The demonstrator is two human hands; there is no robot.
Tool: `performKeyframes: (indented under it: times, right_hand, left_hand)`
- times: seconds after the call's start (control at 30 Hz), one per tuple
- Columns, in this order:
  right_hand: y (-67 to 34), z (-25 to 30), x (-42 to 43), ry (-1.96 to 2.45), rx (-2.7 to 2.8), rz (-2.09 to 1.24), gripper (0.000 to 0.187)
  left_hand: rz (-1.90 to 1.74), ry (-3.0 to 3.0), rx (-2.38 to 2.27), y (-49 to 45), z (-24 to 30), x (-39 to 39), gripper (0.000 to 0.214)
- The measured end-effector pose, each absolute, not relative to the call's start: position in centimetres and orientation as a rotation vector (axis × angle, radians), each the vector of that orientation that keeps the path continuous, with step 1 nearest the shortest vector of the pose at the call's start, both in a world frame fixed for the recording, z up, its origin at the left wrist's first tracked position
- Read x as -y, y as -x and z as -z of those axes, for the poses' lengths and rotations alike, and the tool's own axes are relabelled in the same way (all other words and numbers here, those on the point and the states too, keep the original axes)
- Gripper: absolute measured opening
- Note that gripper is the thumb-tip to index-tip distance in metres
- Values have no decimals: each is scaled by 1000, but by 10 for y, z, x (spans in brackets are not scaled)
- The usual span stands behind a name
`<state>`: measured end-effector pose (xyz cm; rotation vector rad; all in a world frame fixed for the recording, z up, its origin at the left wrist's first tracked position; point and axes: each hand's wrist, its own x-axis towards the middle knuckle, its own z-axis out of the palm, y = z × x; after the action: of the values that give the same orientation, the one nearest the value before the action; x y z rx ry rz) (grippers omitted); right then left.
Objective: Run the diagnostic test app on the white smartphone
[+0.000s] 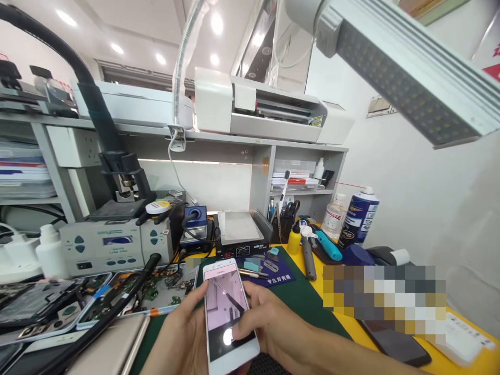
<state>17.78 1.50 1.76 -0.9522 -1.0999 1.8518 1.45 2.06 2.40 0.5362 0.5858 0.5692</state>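
A white smartphone (227, 312) with a lit screen in camera mode is held upright low in the middle of the head view. My left hand (183, 333) is wrapped round its left edge and back. My right hand (273, 325) grips its right edge, thumb resting on the round white button low on the screen. Both hands hover over a dark green mat (300, 302) on the workbench.
Trays of phone parts (156, 294) lie left, beside a soldering station (101, 247). A black heating plate (242, 232), tool cup (283, 224), blue spray can (359, 216) and bottles stand behind. A dark phone (394, 341) lies right. An LED lamp (410, 73) hangs overhead.
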Motion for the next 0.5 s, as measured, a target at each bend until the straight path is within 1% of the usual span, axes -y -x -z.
performKeyframes:
  times: [0.13, 0.23, 0.33, 0.4, 0.5]
  right_hand:
    - [-181, -14, -19, 896, 1044, -1894, 53]
    - [-188, -6, -28, 745, 959, -2059, 43]
    - [-192, 0, -37, 604, 885, -2220, 39]
    - [-191, 0, -41, 537, 869, -2232, 40]
    - [-190, -7, -40, 555, 894, -2250, 49]
  left_hand:
    - [-519, -640, -494, -13, -19, -24, 49]
    - [-584, -604, -455, -17, -15, -23, 49]
    - [-691, -627, -490, -24, -14, -21, 45]
    - [-730, -729, -594, -22, -20, -21, 44]
    - [-786, -854, -714, 0, -41, -20, 41]
